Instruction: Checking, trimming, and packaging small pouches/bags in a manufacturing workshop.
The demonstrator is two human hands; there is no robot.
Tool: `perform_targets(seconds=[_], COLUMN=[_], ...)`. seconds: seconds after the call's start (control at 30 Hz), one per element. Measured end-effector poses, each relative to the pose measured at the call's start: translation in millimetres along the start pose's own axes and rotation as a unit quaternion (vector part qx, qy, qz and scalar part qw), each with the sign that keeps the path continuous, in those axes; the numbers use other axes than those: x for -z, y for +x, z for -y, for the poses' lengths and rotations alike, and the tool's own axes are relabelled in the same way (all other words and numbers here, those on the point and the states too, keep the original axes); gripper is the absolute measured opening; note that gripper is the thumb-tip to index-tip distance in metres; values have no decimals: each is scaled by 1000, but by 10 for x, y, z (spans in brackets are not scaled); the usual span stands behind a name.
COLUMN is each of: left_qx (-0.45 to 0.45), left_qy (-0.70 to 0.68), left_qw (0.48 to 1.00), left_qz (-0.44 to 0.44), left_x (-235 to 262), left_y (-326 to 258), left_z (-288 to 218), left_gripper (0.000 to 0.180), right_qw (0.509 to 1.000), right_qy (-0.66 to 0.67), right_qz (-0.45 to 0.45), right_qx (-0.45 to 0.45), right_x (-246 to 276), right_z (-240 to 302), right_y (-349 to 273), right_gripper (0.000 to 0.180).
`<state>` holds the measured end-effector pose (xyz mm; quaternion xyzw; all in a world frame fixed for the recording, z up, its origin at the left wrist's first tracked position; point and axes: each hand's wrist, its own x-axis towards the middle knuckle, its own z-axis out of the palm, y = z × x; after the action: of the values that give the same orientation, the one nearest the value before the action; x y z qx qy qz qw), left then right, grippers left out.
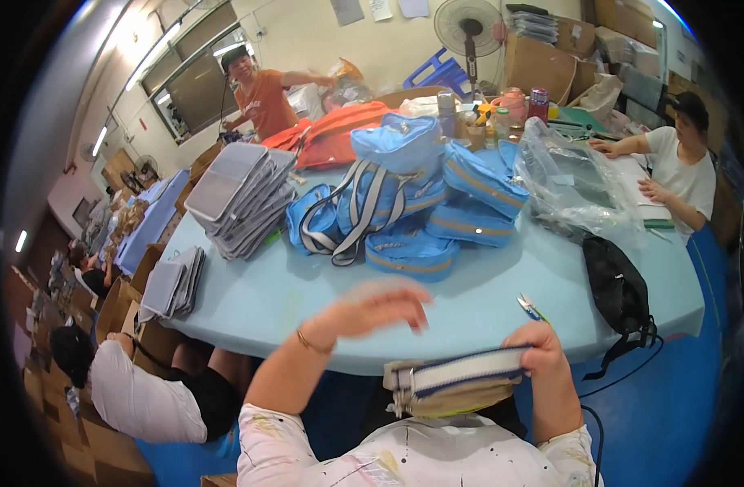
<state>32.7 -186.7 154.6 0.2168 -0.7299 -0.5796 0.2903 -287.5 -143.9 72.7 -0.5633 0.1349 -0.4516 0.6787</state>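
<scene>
My right hand (542,345) grips the right end of a small beige bag (461,398). A white webbing strap with navy edges runs across the top of the bag, and a metal clip hangs at its left end. Above the near edge of the table, my left hand (380,308) is raised with fingers stretched out, slightly blurred and holding nothing. Thread snips (531,307) lie on the table just beyond my right hand. Past my left hand sits a heap of light blue bags (412,252), some with beige zip bands and striped straps.
Grey flat cases are piled in a tall stack (238,195) and a short stack (173,284) at the left. Clear plastic (583,195) and a black pouch (615,284) lie at the right. Orange bags (339,134) lie at the back. Co-workers are around the light blue table (250,312).
</scene>
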Motion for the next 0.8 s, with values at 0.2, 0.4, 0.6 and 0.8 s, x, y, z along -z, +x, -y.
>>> perform_targets(seconds=[0.2,0.4,0.6,0.8], left_qx=[-14,-27,-44,-63], left_qy=[5,154,289,365], left_qw=[937,900,845,839], left_qz=[-349,-406,-448,-399], left_x=[1427,2107,2239,2265], left_y=[695,1407,1742,2030], left_z=[-191,-18,25,268], left_gripper=[19,17,17,27], right_qw=[975,954,975,988], right_qy=[146,229,81,99], right_qz=[-103,-112,-188,-105], right_qx=[131,158,-83,-59], right_x=[323,809,592,649], right_z=[-100,-559,-790,-773], right_y=[431,712,629,579], right_gripper=[38,37,15,19])
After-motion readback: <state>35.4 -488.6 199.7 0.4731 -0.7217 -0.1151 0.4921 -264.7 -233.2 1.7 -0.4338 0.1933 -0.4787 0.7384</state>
